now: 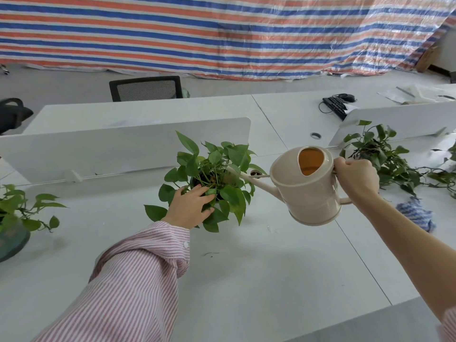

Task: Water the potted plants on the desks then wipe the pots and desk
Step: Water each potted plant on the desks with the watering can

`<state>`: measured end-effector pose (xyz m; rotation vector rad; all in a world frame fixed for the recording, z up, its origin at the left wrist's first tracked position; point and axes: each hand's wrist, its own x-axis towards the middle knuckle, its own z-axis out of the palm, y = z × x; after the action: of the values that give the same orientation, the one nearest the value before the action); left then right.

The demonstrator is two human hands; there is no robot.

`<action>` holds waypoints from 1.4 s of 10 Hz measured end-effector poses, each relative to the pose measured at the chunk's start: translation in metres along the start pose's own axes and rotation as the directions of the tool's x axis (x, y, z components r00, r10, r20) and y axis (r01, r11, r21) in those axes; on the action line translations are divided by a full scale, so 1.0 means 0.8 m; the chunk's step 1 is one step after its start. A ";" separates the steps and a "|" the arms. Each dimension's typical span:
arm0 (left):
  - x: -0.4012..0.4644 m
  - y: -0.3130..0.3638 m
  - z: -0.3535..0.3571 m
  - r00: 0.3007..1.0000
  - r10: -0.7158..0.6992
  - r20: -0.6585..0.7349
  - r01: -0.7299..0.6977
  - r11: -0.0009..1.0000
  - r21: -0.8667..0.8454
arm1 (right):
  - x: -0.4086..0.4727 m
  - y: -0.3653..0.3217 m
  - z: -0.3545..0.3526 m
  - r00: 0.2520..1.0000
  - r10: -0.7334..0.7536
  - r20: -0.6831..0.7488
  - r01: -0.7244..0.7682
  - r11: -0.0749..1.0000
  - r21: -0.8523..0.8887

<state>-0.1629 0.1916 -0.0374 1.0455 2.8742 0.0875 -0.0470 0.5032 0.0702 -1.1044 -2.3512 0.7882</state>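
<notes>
The potted plant [209, 178] stands mid-desk [271, 267], just in front of the white divider [123, 144]. The left hand [191, 206], fingers fairly straight, parts its near leaves. To the plant's right, the right hand [355, 176] is wrapped round the handle of the watering can [308, 191], spout among the stems. Best to pour slowly onto the soil, keeping leaves aside. The cloth [417, 215] lies further right.

Bare desk [271, 272] in front; divider [118, 149] blocks behind plant [212, 178].
</notes>
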 end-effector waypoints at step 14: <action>0.003 0.003 0.004 1.000 -0.021 -0.010 0.021 1.000 0.017 | 0.002 0.005 0.003 1.000 -0.018 0.011 0.017 1.000 0.011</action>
<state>-0.1630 0.1955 -0.0406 1.0210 2.8993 0.0670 -0.0468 0.5058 0.0661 -1.0763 -2.3600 0.8018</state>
